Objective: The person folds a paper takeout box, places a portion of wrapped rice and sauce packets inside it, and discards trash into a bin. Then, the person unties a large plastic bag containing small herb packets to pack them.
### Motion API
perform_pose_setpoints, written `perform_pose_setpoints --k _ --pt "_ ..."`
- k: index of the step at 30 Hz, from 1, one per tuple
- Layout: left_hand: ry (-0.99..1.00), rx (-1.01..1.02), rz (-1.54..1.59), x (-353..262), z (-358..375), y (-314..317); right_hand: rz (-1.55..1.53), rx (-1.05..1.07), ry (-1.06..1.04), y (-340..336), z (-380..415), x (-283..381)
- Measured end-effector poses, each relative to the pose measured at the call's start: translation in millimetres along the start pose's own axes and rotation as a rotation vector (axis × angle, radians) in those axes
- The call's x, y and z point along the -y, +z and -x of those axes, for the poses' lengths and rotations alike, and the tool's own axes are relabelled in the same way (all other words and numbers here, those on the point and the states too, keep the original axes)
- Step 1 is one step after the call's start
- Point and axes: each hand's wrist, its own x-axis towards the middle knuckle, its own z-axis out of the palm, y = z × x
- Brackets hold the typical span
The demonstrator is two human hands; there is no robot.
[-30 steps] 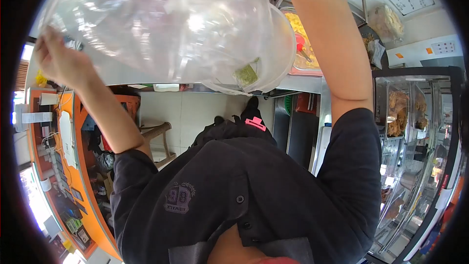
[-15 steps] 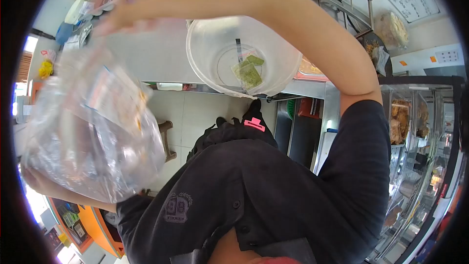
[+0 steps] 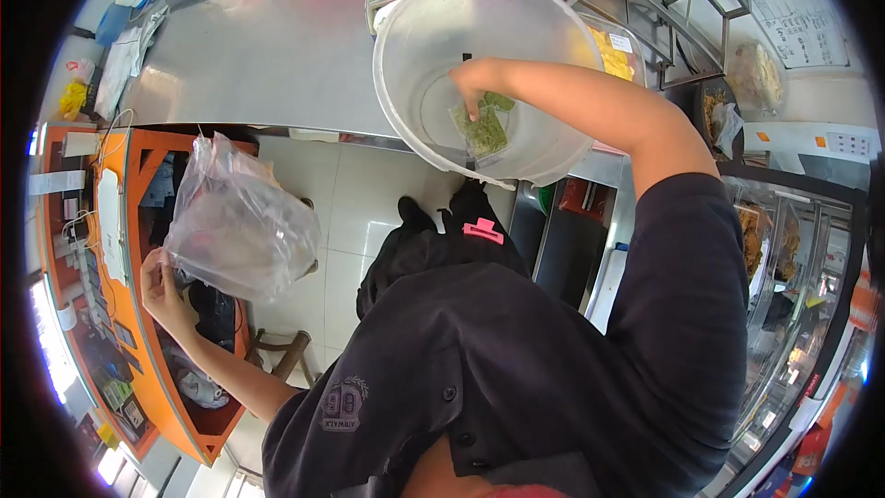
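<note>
A small clear sachet of green contents (image 3: 486, 129) is pressed by the fingertips of the right hand (image 3: 472, 85) against the bottom of a large translucent white tub (image 3: 406, 28); whether it is pinched or only touched cannot be told. The tub is set at the near edge of a steel counter (image 3: 267, 55). Out to the left, a crumpled clear plastic bag (image 3: 240, 226) is held by its edge in the closed left hand (image 3: 159, 281), above an orange shelf unit (image 3: 138, 184). On the dark shirt (image 3: 479, 369), a crest with "98" is seen; other print is illegible.
</note>
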Motion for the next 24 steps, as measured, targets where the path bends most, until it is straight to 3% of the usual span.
perform_pose_setpoints --k 8,11,17,20,24 --pt "-0.126 -0.131 0.117 47 19 37 -0.149 -0.219 0.141 27 35 8" --pt "-0.128 -0.150 0.120 57 21 46 -0.246 -0.209 0.144 27 35 8" --pt "-0.175 -0.142 0.157 68 24 58 -0.241 -0.297 0.004 37 26 6" --pt "-0.206 -0.145 0.156 66 24 62 -0.191 -0.164 0.026 28 18 8" --pt "-0.207 -0.127 0.166 69 24 65 -0.159 -0.208 -0.004 23 12 4"
